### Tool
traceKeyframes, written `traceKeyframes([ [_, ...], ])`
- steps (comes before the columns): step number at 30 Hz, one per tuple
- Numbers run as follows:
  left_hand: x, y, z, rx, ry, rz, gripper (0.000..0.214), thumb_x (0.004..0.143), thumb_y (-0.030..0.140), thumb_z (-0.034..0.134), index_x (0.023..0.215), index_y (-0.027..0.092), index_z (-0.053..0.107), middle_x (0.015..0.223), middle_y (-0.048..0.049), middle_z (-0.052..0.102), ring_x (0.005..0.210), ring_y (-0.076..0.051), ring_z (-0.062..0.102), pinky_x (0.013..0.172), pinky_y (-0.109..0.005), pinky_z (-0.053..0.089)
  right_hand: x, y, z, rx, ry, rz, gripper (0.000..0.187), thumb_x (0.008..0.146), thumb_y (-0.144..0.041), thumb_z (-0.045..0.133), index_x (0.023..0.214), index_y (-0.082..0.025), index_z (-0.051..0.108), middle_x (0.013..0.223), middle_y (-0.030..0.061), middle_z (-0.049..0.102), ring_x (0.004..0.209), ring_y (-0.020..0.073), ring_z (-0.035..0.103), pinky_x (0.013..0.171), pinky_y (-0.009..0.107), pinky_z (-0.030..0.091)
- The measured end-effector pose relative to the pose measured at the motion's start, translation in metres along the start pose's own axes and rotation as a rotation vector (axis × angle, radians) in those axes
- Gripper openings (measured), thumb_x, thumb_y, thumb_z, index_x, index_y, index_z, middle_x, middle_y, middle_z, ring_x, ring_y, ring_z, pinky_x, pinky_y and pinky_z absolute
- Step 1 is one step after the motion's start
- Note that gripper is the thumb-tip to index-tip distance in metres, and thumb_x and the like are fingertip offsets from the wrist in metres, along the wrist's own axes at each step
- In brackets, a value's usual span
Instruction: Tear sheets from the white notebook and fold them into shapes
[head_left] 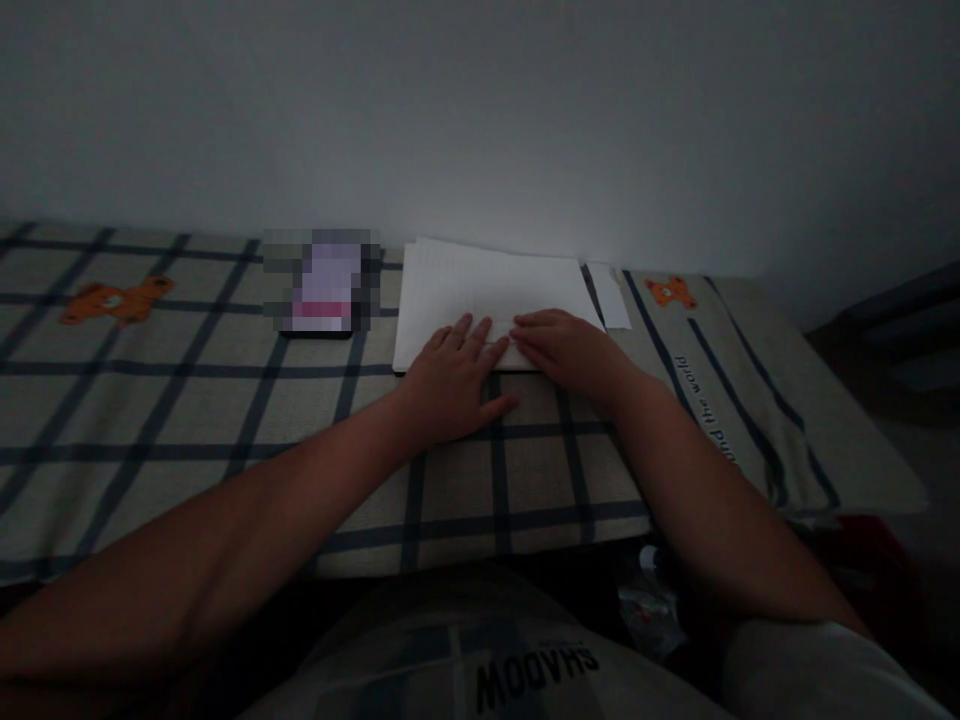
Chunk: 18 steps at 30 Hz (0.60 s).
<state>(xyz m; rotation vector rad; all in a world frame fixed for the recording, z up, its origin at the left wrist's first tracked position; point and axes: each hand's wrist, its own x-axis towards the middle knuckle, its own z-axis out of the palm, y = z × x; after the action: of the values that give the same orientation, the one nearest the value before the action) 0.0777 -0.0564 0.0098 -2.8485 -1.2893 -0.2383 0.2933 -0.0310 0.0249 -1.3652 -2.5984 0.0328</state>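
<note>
A stack of white paper (pixel 487 285) lies on a checked cloth (pixel 187 400) against the wall. My left hand (pixel 450 375) rests flat at the stack's near edge, fingers stretched out onto the paper. My right hand (pixel 566 345) lies beside it to the right, fingers curled down and pressing on the paper's near edge. The two hands' fingertips nearly touch. The light is dim.
A phone (pixel 322 290) lies left of the paper. A narrow white paper strip (pixel 611 293) sits to the stack's right. The cloth carries orange bear prints (pixel 116 300) and ends at a front edge near my lap. A crumpled plastic item (pixel 649 605) lies below that edge.
</note>
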Motion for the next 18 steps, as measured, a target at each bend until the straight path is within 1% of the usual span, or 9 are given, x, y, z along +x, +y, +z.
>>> traceKeyframes([
  [3, -0.001, 0.0, 0.0, 0.002, 0.005, 0.002, 0.079, 0.095, 0.063, 0.046, 0.155, 0.011, 0.04, 0.161, -0.0225, 0.035, 0.151, -0.04, 0.029, 0.12, -0.051, 0.026, -0.003, -0.003, -0.008, -0.055, 0.039, -0.037, 0.029, 0.099, -0.026, 0.052, 0.111, -0.019, 0.077, 0.123, 0.0124, 0.071, 0.116, 0.0274, 0.061, 0.1, 0.043, 0.049],
  [6, -0.001, -0.001, 0.001, -0.002, 0.009, 0.005, 0.078, 0.095, 0.063, 0.046, 0.154, 0.012, 0.042, 0.161, -0.022, 0.035, 0.151, -0.04, 0.029, 0.12, -0.052, 0.026, -0.005, -0.005, -0.014, -0.096, 0.027, -0.055, 0.028, 0.098, -0.029, 0.053, 0.103, -0.02, 0.08, 0.11, 0.0119, 0.073, 0.106, 0.0273, 0.06, 0.094, 0.042, 0.048],
  [9, 0.0, -0.001, 0.001, -0.008, 0.006, 0.004, 0.077, 0.095, 0.062, 0.046, 0.153, 0.011, 0.042, 0.161, -0.022, 0.035, 0.151, -0.04, 0.028, 0.121, -0.052, 0.025, -0.005, -0.007, -0.014, -0.12, -0.008, -0.072, 0.03, 0.099, -0.029, 0.052, 0.103, -0.018, 0.08, 0.106, 0.0119, 0.073, 0.102, 0.0261, 0.06, 0.089, 0.039, 0.047],
  [13, 0.0, -0.001, 0.0, -0.01, 0.002, 0.004, 0.077, 0.095, 0.062, 0.046, 0.153, 0.012, 0.042, 0.161, -0.0221, 0.036, 0.151, -0.041, 0.029, 0.12, -0.052, 0.026, -0.004, -0.009, -0.013, -0.158, -0.011, -0.109, 0.032, 0.1, -0.028, 0.05, 0.109, -0.018, 0.078, 0.106, 0.0118, 0.073, 0.101, 0.0257, 0.06, 0.086, 0.038, 0.046],
  [18, 0.0, -0.001, 0.0, -0.015, 0.009, 0.003, 0.077, 0.095, 0.062, 0.047, 0.153, 0.011, 0.043, 0.161, -0.0223, 0.036, 0.151, -0.04, 0.028, 0.121, -0.051, 0.025, -0.003, -0.017, -0.014, -0.209, -0.026, -0.059, 0.033, 0.101, -0.027, 0.048, 0.105, -0.016, 0.079, 0.104, 0.0122, 0.073, 0.099, 0.0254, 0.059, 0.082, 0.037, 0.045],
])
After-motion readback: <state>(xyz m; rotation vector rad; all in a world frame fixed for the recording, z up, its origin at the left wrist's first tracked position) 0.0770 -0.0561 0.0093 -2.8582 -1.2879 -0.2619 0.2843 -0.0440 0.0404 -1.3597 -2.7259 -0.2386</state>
